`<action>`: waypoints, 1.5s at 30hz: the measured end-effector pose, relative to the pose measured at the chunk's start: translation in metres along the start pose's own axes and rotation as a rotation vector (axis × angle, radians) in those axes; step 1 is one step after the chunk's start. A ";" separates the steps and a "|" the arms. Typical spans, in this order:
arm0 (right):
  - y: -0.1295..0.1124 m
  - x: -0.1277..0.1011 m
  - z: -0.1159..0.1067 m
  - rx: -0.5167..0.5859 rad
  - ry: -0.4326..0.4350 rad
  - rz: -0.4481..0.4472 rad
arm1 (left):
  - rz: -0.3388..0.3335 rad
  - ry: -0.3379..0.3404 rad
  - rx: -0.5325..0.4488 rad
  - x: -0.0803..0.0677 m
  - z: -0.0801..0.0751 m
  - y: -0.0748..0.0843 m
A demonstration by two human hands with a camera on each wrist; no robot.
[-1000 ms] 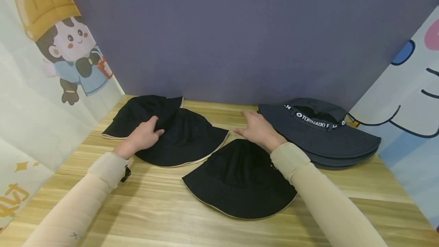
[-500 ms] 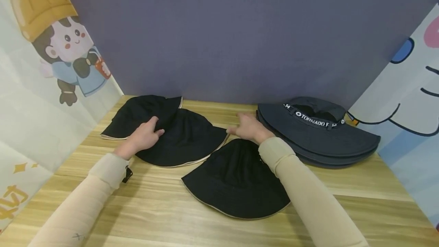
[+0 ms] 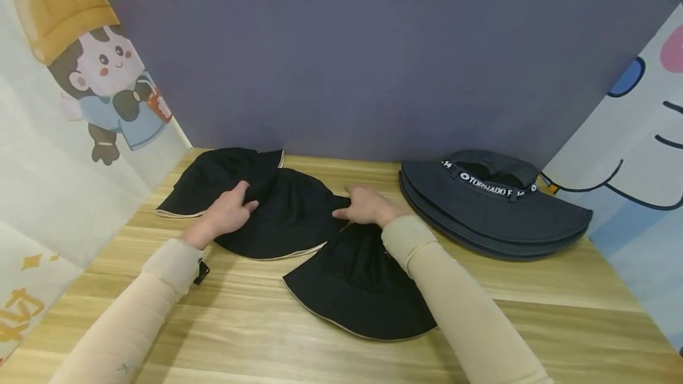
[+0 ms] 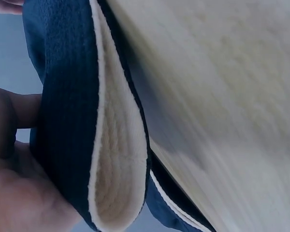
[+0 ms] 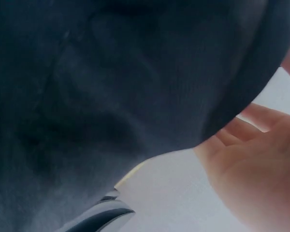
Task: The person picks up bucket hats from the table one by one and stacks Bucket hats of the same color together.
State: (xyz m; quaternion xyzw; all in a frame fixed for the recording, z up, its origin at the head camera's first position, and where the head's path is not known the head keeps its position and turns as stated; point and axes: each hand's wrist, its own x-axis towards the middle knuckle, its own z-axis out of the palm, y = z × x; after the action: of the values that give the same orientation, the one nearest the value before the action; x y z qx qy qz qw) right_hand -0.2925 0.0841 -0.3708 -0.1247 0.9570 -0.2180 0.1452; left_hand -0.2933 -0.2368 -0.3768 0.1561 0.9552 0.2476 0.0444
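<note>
Black bucket hats [image 3: 293,218] lie on a wooden desk [image 3: 251,336], one by the back left corner, the next against it and a third hat [image 3: 363,289] nearer the front edge. A person's left hand [image 3: 226,211] rests where the first two meet, thumb and forefinger apart, any pinch impossible to tell; the right hand [image 3: 367,203], fingers loosely spread, reaches over the middle hat's right brim, left of stacked grey hats [image 3: 512,221].

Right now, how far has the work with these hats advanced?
Looks done: the grey hats, which sit stacked at the right. In hand: the left hand is at the left black hat and middle black hat; the right hand is near the top of the front black hat. Probably remaining: gathering the black ones, because they lie spread out, not in one stack.
</note>
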 end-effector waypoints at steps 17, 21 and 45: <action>-0.004 0.004 0.003 -0.008 0.118 -0.003 | 0.040 0.103 0.016 0.003 0.000 -0.004; -0.008 0.003 0.000 0.020 0.165 0.002 | 0.045 0.120 0.015 0.003 -0.003 -0.001; -0.027 -0.009 -0.016 0.116 0.289 -0.034 | 0.193 0.304 0.060 -0.008 -0.031 0.023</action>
State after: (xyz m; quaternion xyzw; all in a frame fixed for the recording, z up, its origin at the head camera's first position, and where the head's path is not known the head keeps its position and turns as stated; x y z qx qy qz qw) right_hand -0.2850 0.0690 -0.3423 -0.0994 0.9516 -0.2908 0.0092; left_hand -0.2842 -0.2344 -0.3381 0.2091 0.9385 0.2427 -0.1290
